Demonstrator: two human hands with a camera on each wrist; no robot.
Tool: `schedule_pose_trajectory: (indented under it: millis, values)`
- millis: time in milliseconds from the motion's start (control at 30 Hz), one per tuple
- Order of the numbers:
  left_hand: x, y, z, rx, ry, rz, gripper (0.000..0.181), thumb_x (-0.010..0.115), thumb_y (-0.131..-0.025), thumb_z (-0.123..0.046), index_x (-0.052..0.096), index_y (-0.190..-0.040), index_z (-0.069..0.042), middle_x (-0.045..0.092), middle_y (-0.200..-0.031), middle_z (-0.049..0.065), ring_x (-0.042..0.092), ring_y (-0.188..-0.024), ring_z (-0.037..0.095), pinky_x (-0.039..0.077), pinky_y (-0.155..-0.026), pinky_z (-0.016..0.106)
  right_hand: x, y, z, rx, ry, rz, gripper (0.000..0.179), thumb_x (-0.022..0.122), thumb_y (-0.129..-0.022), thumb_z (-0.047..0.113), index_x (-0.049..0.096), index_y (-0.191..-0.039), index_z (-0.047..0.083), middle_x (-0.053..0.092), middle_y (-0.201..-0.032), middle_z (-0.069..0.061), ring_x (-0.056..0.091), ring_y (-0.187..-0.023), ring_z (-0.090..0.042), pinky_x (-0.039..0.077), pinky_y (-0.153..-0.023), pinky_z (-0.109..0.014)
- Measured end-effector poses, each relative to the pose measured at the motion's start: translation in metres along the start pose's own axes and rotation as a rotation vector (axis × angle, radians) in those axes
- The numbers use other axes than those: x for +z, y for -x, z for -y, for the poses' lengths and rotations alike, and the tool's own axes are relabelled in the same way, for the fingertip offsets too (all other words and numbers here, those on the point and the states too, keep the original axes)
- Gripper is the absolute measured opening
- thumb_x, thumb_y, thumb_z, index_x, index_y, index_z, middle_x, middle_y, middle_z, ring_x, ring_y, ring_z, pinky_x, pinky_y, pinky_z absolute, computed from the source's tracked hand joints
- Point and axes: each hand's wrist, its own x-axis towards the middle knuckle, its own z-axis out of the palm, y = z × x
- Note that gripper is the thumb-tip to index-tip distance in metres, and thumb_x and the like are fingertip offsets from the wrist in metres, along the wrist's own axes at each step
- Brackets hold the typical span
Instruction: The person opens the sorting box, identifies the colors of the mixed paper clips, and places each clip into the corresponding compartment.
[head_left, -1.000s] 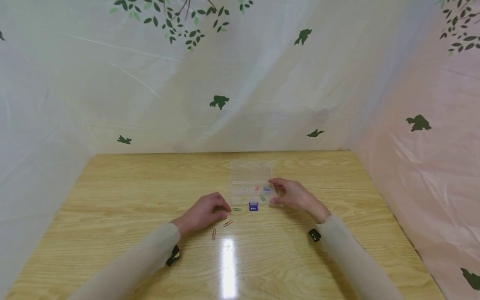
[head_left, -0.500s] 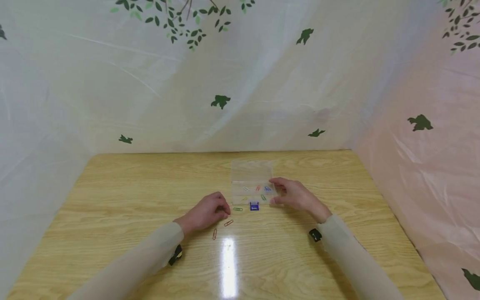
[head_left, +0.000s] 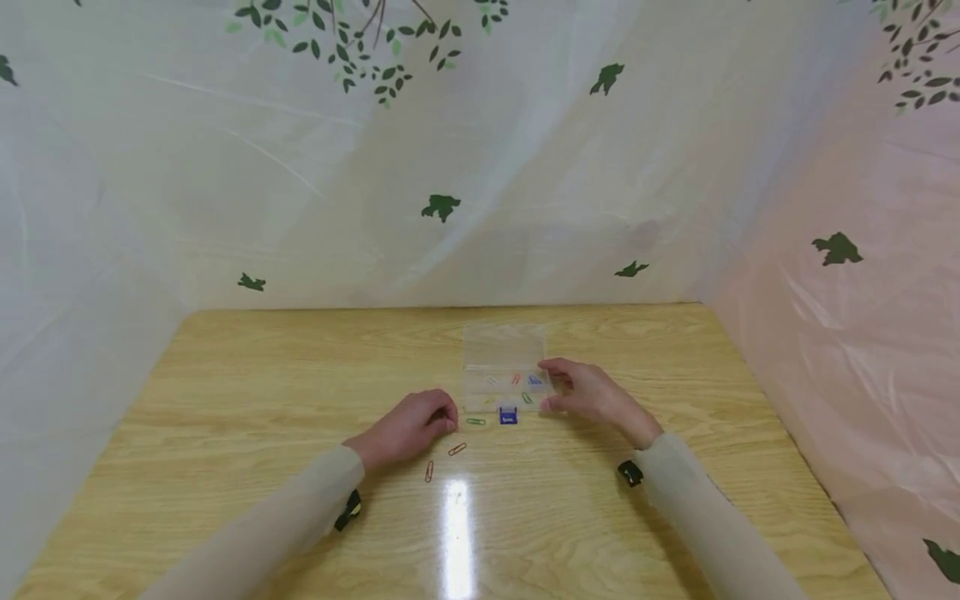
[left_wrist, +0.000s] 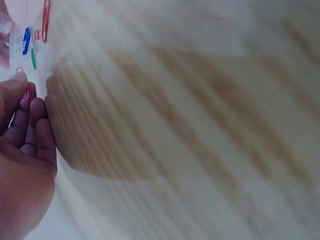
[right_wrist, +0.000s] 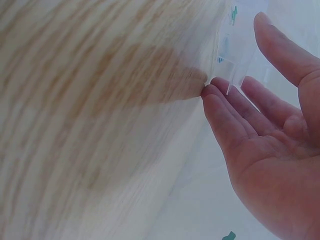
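Observation:
A clear plastic box [head_left: 504, 346] lies with its lid open on the wooden table, with several coloured paper clips in its compartments and a blue latch [head_left: 508, 416] at the front. My left hand [head_left: 408, 427] is low over the table by the box's front left corner. Thumb and forefinger pinch a red paper clip [left_wrist: 19, 70], its loop showing past the fingertips in the left wrist view. My right hand [head_left: 597, 393] holds the box's right end between thumb and fingers. In the right wrist view the fingertips [right_wrist: 210, 92] are at the box's corner.
A green paper clip [head_left: 476, 422] lies just in front of the box. Two red clips, one slanted [head_left: 457, 448] and one more upright [head_left: 429, 471], lie nearer me. A white sheet [head_left: 375, 183] with leaf patterns hangs behind the wooden table [head_left: 262, 375].
The left fingertips have closed together on a red clip that showed on the table beside them a second ago. My right hand and the box have stayed put.

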Motion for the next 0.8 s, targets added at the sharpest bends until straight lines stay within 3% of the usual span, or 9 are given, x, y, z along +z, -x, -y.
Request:
schedule_pose_trajectory:
  millis: [300,800]
  values:
    - [-0.004,0.001,0.001,-0.001,0.108,-0.012,0.003,0.068,-0.100,-0.011,0.071,-0.100,-0.012,0.069,-0.095,-0.008,0.064,-0.090,0.007,0.055,-0.083,0.028,0.001,-0.001,-0.003,0.002,0.006,-0.001,0.069,0.081,-0.092,0.018,0.050,-0.151,0.003,0.055,-0.149,-0.020,0.053,-0.135,-0.036,0.043,-0.112,-0.054]
    - [-0.007,0.005,-0.010,-0.010,0.102,-0.088,0.007,0.074,-0.096,-0.009,0.078,-0.101,-0.012,0.075,-0.098,-0.004,0.067,-0.090,0.008,0.057,-0.082,0.027,0.001,-0.001,0.000,0.013,-0.008,-0.003,0.068,0.081,-0.092,0.017,0.050,-0.151,0.003,0.054,-0.150,-0.020,0.052,-0.136,-0.037,0.042,-0.113,-0.055]
